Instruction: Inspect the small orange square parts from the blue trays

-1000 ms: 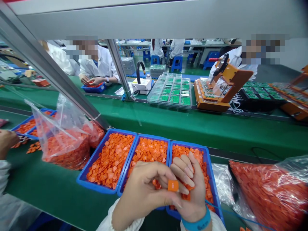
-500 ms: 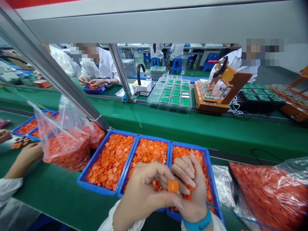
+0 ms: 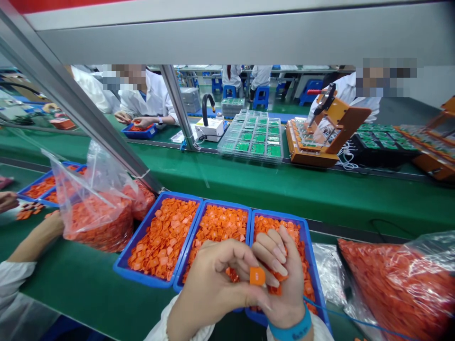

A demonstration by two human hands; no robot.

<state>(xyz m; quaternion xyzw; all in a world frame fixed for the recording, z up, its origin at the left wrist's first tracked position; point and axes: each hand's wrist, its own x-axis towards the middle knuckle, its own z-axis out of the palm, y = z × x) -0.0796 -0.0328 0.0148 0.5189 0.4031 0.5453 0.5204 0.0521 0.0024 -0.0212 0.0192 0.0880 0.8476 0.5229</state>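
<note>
My left hand (image 3: 209, 284) pinches a small square orange plastic cap (image 3: 257, 276) between thumb and forefinger; pale printed marks show on its face, too small to read. Just beside it, my right hand (image 3: 284, 270), with a blue band (image 3: 293, 327) round the wrist, has its fingers curled over several more orange caps (image 3: 275, 289), partly hidden by the fingers. Both hands are above the middle and right-hand blue trays. Heaps of like orange caps fill the left tray (image 3: 122, 271), the middle tray (image 3: 227, 203) and the right tray (image 3: 308, 232).
Clear bags of orange pieces stand at left (image 3: 99, 220) and right (image 3: 398, 279). A metal post (image 3: 135, 163) rises behind the trays. A co-worker's hand (image 3: 46, 232) rests by the left bag. Across the bench are clear trays of green circuit boards (image 3: 254, 137) and an orange fixture (image 3: 320, 142).
The pinched orange cap has turned slightly and moved a little to the right in my left fingers. Both my hands stay in nearly the same place.
</note>
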